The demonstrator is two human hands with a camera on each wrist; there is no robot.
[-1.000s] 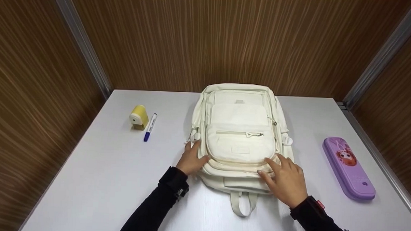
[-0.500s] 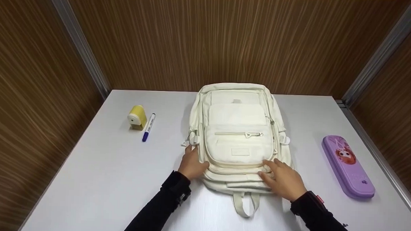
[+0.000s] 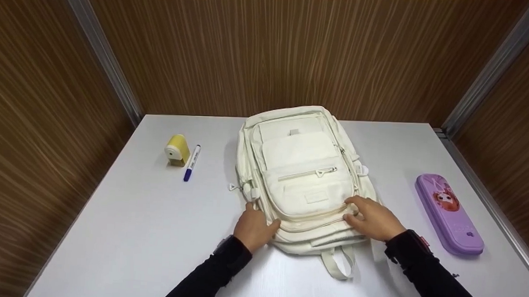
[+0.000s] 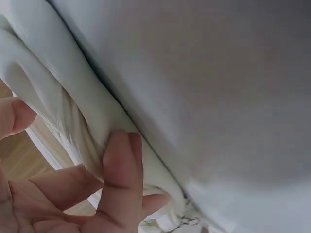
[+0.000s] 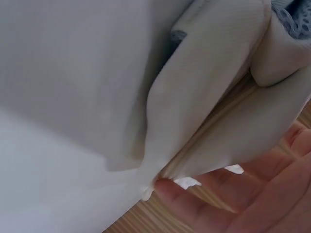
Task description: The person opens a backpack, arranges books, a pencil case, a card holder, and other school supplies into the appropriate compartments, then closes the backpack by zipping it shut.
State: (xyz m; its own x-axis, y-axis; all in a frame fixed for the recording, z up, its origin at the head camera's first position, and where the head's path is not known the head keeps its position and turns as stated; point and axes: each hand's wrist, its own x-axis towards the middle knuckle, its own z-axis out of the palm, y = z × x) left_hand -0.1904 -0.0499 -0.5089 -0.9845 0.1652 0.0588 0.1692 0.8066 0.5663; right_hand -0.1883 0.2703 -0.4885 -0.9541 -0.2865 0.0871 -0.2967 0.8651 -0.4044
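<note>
A cream backpack [image 3: 305, 167] lies flat on the white table [image 3: 134, 214], front pockets up, its carry loop [image 3: 339, 263] pointing toward me. My left hand [image 3: 255, 227] grips the near left corner. In the left wrist view its fingers [image 4: 116, 184] curl round a fold of the cream fabric [image 4: 58, 97]. My right hand [image 3: 372, 218] holds the near right part of the bag by the zip seam, thumb and fingers on either side of the fabric. The right wrist view shows the fingers [image 5: 233, 204] against the underside of a cream fold [image 5: 209, 97].
A yellow pencil sharpener [image 3: 177, 150] and a blue-capped marker [image 3: 192, 162] lie at the table's far left. A purple pencil case [image 3: 449, 213] lies along the right side. Wood-panelled walls enclose the table on three sides.
The backpack has turned: its far end swung left and its carry loop moved right. My left hand slid nearer along the bag's corner, and my right hand shifted with the bag.
</note>
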